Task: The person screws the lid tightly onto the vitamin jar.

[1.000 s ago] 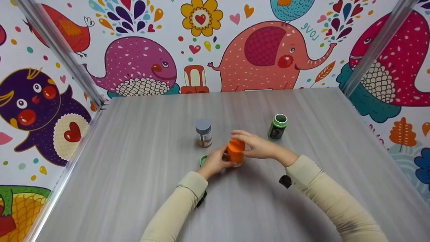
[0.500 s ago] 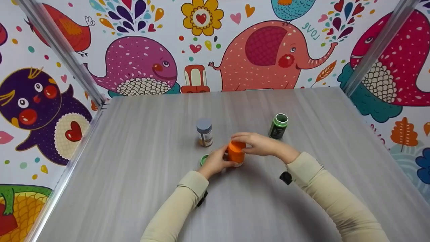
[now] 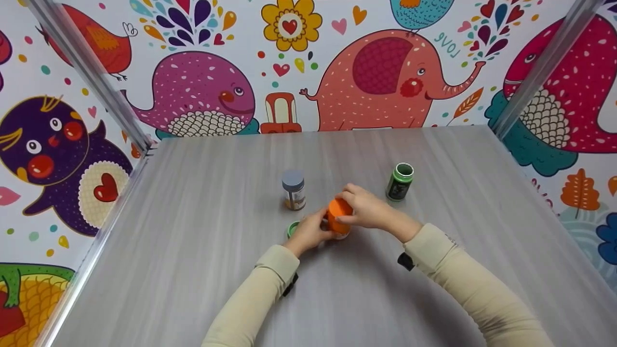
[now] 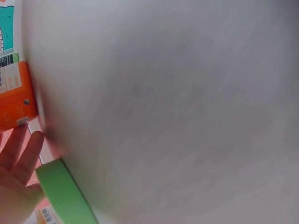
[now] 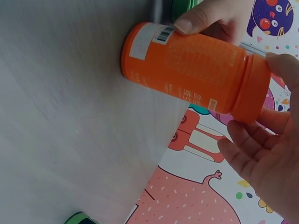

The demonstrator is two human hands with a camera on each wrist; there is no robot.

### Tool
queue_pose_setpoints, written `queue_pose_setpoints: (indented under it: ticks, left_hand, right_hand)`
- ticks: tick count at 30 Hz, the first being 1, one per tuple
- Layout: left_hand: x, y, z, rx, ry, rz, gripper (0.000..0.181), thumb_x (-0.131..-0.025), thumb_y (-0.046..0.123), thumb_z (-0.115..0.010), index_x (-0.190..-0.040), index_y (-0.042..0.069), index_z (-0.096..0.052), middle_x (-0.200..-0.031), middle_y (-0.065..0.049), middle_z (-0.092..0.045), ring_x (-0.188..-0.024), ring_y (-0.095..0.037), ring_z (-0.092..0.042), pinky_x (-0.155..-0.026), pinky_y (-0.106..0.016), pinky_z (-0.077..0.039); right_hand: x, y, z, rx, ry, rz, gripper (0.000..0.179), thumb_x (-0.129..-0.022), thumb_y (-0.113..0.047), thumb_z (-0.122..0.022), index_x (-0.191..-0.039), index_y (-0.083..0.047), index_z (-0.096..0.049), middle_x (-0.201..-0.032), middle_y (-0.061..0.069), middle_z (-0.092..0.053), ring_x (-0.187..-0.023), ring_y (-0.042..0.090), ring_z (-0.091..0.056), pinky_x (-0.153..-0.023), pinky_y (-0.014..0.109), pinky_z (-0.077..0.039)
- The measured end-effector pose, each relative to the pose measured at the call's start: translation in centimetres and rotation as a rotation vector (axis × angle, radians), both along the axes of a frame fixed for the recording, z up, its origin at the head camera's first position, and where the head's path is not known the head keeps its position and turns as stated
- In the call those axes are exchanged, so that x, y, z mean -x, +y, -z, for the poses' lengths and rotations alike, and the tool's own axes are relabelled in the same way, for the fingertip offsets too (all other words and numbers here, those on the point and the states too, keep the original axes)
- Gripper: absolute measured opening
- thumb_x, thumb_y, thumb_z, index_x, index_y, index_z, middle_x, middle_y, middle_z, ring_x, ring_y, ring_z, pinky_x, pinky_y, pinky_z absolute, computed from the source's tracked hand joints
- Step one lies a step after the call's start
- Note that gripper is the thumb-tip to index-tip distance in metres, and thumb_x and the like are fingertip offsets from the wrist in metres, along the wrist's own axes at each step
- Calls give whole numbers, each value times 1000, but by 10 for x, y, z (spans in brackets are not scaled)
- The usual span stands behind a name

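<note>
An orange plastic bottle with an orange screw cap stands upright on the table between both hands. My left hand grips the bottle's body low on its left side. At the top, my right hand holds the cap, thumb on one side and fingers on the other. A green lid lies on the table, partly hidden behind the left hand; its edge shows better in the left wrist view.
A small jar with a grey lid stands behind the left hand. Beyond the right hand is a green jar without a lid. Printed walls and metal posts bound the grey wood-grain table.
My right hand has turned and its fingers have closed in on the cap from a looser spread. The left hand and the bottle stay in place.
</note>
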State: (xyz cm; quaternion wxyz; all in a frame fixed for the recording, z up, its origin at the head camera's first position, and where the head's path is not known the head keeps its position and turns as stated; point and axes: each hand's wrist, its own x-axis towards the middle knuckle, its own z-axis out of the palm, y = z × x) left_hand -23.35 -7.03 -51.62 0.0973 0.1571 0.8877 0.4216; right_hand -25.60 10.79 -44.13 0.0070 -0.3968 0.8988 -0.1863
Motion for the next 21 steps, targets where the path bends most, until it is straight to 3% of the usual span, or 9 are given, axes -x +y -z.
queue_pose_setpoints:
  ticks: [10, 14, 21]
  left_hand:
    - [-1, 0, -1, 23, -11, -12, 62, -79, 25, -71, -133, 10, -44, -121, -6, -58, -108, -20, -56, -94, -34, -43]
    - [0, 0, -1, 35, 18, -6, 60, -78, 24, -72, -131, 9, -47, -118, -7, -60, -105, -21, -57, -93, -34, -44]
    - [-1, 1, 0, 46, 20, -1, 62, -78, 25, -72, -132, 9, -45, -119, -7, -59, -107, -22, -56, -95, -36, -42]
  right_hand:
    - [-3, -3, 5, 66, 36, 39, 41, -81, -25, -68, -105, 6, -57, -100, 14, -51, -82, 23, -50, -72, 33, -48]
    - [-6, -5, 6, 102, 50, 62, 39, -79, -23, -68, -102, 7, -58, -96, 14, -50, -80, 23, -49, -69, 33, -47]
    - [-10, -5, 7, 124, 27, 89, 40, -78, -23, -69, -103, 7, -58, -97, 14, -51, -82, 24, -50, -69, 34, -46]
